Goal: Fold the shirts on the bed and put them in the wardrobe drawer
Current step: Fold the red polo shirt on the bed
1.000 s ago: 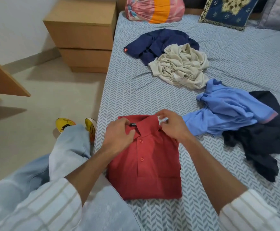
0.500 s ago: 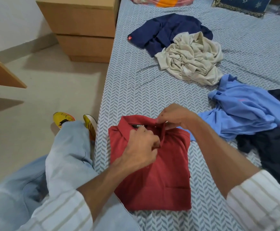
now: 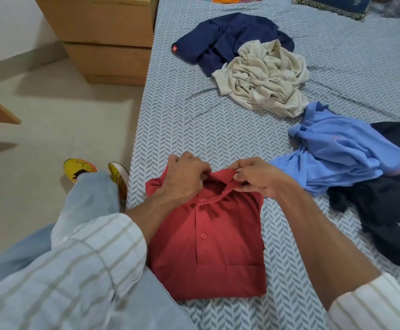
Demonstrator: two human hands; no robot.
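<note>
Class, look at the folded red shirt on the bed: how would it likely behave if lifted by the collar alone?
The red shirt is soft cloth, so it would probably sag and unfold. It looks light for its size. Both hands, left hand and right hand, pinch its collar, which already bends easily.

There is one view only, from the camera on my head, so no second view shares anything with it. It looks forward and steeply down from where I am at the edge of the bed (image 3: 218, 129). My left hand (image 3: 184, 179) and right hand (image 3: 258, 179) sit close below the lens, over the red shirt (image 3: 218, 248), with my forearms running in from the bottom edge. The wide angle also takes in the floor (image 3: 51, 144) on the left and the pillow (image 3: 332, 4) cut off at the top edge.
</note>
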